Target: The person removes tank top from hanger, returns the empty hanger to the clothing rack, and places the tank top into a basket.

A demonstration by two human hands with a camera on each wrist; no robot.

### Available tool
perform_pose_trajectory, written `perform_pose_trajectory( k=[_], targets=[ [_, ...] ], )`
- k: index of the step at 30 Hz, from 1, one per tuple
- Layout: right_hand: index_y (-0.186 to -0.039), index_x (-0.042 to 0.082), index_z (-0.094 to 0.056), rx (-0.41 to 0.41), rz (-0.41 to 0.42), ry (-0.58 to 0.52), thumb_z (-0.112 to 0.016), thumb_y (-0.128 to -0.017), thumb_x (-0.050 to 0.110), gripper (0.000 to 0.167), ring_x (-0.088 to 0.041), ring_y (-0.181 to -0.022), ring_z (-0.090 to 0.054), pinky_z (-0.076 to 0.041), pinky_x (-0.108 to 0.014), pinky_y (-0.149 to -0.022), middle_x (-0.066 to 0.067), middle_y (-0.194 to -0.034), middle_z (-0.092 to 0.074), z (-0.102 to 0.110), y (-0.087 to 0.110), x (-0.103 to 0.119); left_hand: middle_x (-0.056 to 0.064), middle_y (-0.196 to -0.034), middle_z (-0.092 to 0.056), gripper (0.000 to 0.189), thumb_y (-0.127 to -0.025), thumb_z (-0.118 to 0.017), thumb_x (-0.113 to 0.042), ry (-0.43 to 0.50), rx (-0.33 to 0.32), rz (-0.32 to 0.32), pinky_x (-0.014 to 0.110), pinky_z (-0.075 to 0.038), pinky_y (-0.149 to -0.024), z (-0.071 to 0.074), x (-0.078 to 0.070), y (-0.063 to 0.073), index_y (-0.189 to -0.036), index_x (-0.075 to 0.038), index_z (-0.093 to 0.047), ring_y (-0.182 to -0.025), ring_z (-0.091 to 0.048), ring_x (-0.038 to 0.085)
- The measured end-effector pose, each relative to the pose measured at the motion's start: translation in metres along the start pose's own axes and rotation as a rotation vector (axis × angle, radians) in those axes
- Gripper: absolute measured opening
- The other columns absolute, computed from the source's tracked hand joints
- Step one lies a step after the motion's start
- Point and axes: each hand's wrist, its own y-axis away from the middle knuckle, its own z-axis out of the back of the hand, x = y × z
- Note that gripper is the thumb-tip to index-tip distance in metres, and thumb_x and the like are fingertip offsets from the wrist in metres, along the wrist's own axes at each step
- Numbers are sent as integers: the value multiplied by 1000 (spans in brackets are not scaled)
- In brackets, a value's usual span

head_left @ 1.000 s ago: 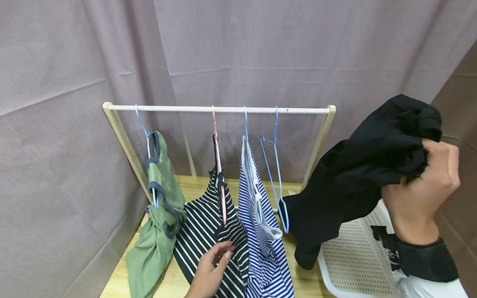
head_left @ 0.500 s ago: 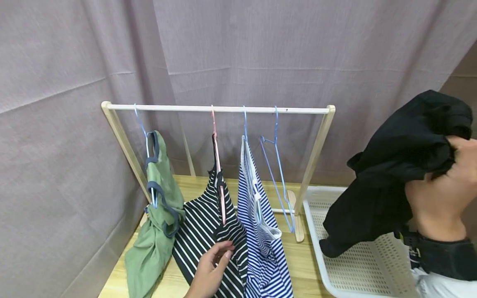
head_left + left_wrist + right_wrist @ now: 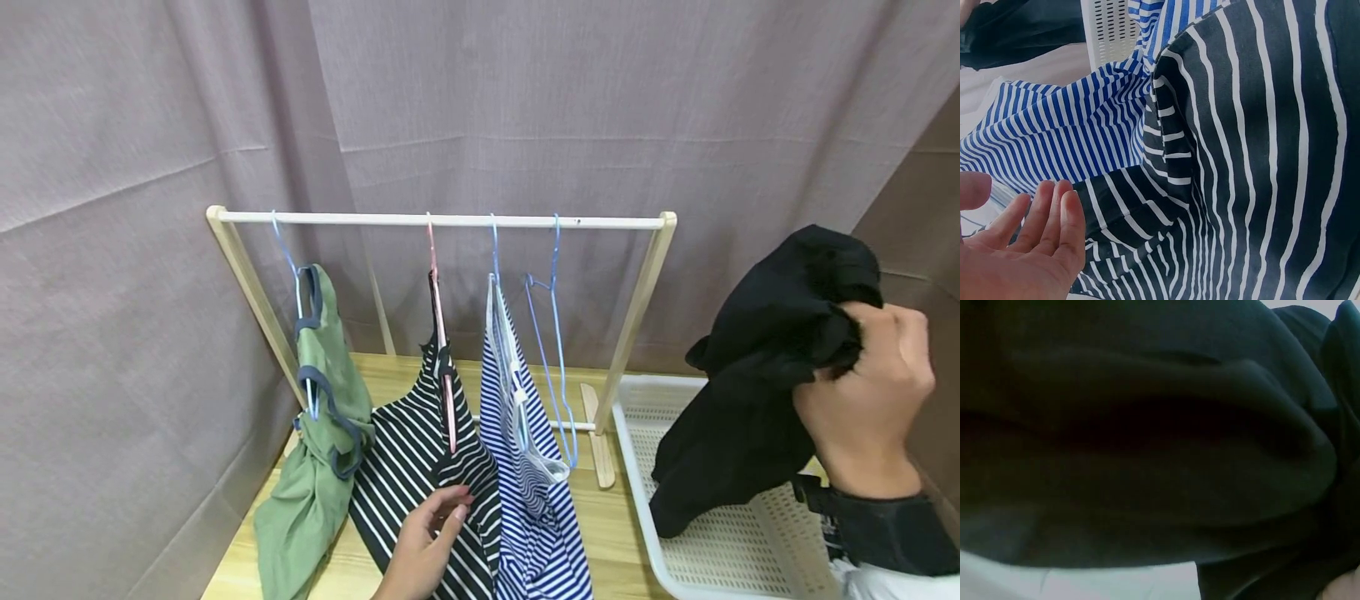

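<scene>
My right hand (image 3: 870, 392) grips a bunched black garment (image 3: 757, 400) at its upper end, and the cloth hangs down over a white perforated basket (image 3: 637, 500). The same dark cloth (image 3: 1147, 481) fills most of the right wrist view. Beside the black-and-white striped garment (image 3: 405, 467), which hangs from a pink hanger (image 3: 439, 317), is my left hand (image 3: 423, 546), its fingers relaxed and holding nothing. In the left wrist view the left hand (image 3: 1029, 244) lies palm up in front of the striped cloth (image 3: 1254, 156). Whether it touches the cloth I cannot tell.
A rack with a white rail (image 3: 360, 218) and wooden legs stands on a wooden table (image 3: 622, 550). From it hang a green garment (image 3: 315, 467), a blue-and-white striped garment (image 3: 540, 517) and a bare blue hanger (image 3: 558, 350). Grey curtain (image 3: 525, 100) closes off the back.
The right hand has carried the black garment right, away from the blue hanger, then a little down and back left over the basket. The bare hanger has swung. My left hand has stayed put.
</scene>
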Motion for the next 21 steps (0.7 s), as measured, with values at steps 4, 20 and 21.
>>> perform_pose_trajectory(
  k=[4, 20, 21],
  targets=[
    [-114, -14, -62, 112, 39, 21, -50, -102, 17, 36, -56, -96, -54, -38, -67, -74, -42, -110, -55, 1, 13, -10, 19, -130, -75, 36, -109, -61, -23, -3, -1, -11, 20, -55, -87, -1, 0, 0, -138, -3, -65, -113, -71, 9],
    [-120, -8, -65, 460, 96, 52, -63, -89, -9, 31, -54, -98, -57, -50, -73, -81, -35, -109, -58, -9, 73, -35, 17, -131, -75, 38, -109, -62, -26, 3, 10, 33, 20, -55, -85, -1, 1, 0, -139, -4, -64, -113, -72, 13],
    [-119, -7, -65, 478, 99, 60, -63, -88, -9, 32, -53, -97, -57, -51, -73, -80, -35, -109, -58, -10, 77, -37, 17, -131, -75, 38, -109, -62, -26, 4, 10, 34, 20, -55, -85, -1, 1, 0, -139, -4, -65, -113, -72, 13]
  ],
)
